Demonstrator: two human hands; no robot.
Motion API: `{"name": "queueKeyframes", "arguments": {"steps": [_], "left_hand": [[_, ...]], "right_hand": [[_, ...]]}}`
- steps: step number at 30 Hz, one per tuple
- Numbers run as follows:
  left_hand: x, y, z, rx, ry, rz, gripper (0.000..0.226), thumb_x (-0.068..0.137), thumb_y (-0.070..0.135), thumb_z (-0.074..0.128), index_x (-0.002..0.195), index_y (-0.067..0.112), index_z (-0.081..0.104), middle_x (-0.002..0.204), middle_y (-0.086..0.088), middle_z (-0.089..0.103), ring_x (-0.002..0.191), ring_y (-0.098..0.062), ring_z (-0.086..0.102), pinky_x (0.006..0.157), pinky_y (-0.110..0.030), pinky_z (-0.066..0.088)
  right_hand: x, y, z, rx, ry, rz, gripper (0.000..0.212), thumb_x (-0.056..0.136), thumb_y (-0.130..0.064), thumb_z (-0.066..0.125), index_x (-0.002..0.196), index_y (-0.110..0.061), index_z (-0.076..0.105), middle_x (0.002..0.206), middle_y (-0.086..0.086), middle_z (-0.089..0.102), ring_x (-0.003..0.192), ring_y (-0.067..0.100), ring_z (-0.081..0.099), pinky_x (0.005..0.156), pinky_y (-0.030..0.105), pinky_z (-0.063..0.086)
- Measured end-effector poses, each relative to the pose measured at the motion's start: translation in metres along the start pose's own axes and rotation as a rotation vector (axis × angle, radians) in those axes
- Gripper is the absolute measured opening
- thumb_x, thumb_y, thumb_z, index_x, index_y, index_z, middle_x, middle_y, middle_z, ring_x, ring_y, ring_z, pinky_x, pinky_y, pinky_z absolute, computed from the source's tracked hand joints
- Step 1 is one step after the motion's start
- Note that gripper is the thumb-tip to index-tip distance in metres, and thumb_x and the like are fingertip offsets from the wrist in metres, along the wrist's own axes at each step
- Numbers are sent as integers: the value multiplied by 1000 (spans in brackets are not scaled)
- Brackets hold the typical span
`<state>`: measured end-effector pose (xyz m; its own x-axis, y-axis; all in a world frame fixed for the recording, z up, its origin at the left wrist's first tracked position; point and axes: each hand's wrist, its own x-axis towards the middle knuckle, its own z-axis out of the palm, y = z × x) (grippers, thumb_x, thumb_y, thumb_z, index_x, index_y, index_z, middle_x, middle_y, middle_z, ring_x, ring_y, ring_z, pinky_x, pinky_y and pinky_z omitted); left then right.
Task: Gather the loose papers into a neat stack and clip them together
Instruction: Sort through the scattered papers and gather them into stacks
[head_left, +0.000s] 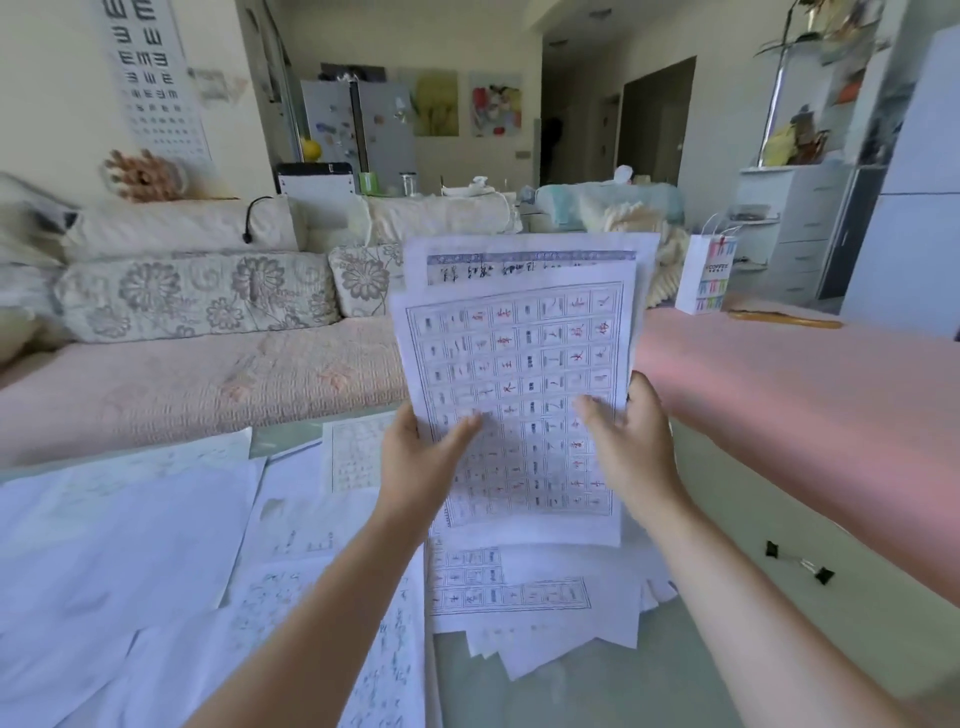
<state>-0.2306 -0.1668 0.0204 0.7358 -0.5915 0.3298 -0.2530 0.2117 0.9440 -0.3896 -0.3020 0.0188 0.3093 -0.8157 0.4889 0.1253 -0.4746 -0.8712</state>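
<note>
1. White sheets (519, 364) printed with grids stand upright between our hands. Our left hand (423, 467) grips their left edge, thumb on the front. Our right hand (631, 447), blurred, holds the right edge, fingers on the front.
2. Under them a ragged pile (540, 603) lies on the table (597, 691); more papers (130, 545) spread left.
3. Two black clips (800, 564) lie to the right, apart from the papers.
4. Beyond, by the sofa (208, 374), a bag (706, 275) reads "COFFEE".

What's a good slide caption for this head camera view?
Left hand and right hand hold grid worksheets above scattered papers; binder clips nearby.
</note>
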Motion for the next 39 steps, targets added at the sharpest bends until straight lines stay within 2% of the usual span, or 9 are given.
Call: {"name": "queueKeyframes", "arguments": {"steps": [2,8,11,14,17,20,25,29,39], "left_hand": [[-9,-2,-4,61,-18,39,43,78,25,82,115,25,61,103,11,73,95,-7,69,81,-33,58],[-19,-9,-4,107,-21,0,33,82,19,78,105,30,58,85,19,69,79,0,66,73,-29,53],[-23,-16,2,145,-95,-49,32,88,17,70,111,33,55,107,14,68,99,-3,65,86,-32,52],[-23,-14,4,294,-84,-42,13,93,19,59,98,17,48,92,2,57,84,-17,56,74,-36,48],[-18,-2,-1,279,-66,-43,15,90,18,57,98,12,45,91,-14,57,76,-32,58,65,-45,53],[-17,11,-19,230,-60,-73,13,89,11,59,89,12,46,81,-7,55,69,-23,57,61,-41,53],[-25,18,-67,251,-58,-174,17,89,11,60,103,20,58,96,-3,70,83,-21,69,68,-34,57],[-40,2,-117,605,-164,-351,23,88,14,49,110,18,45,100,-7,62,88,-26,66,70,-41,60],[-92,-43,-208,1189,-284,-473,36,87,22,49,119,11,39,116,-8,56,105,-25,55,90,-38,51]], "right_hand": [[-7,5,-4,-82,-44,42,31,87,-32,69,116,-31,58,111,-16,69,101,3,67,86,30,53],[-13,8,-20,-67,-96,162,28,87,-13,68,110,-27,64,103,-9,74,99,10,69,82,32,53],[-20,9,-22,-111,-162,242,36,88,-3,60,110,-31,64,103,-7,74,103,19,68,86,33,54],[-24,3,-21,-174,-212,226,42,86,4,52,109,-30,63,103,-10,71,96,17,67,68,18,46],[-19,-10,-18,-157,-162,224,37,86,1,52,104,-30,59,102,3,71,78,20,61,61,27,45],[-19,-19,-11,-151,-197,262,34,85,0,54,105,-28,56,101,4,69,75,19,58,59,29,44],[-30,-14,22,-194,-394,473,41,83,-4,66,118,-20,51,110,0,65,99,16,62,74,30,50],[-59,-10,66,-309,-596,646,40,70,-4,65,109,-8,60,109,12,68,103,29,64,97,45,51],[-134,-17,139,-686,-920,661,31,85,0,54,116,-5,53,100,10,46,56,20,47,50,26,39]]}}
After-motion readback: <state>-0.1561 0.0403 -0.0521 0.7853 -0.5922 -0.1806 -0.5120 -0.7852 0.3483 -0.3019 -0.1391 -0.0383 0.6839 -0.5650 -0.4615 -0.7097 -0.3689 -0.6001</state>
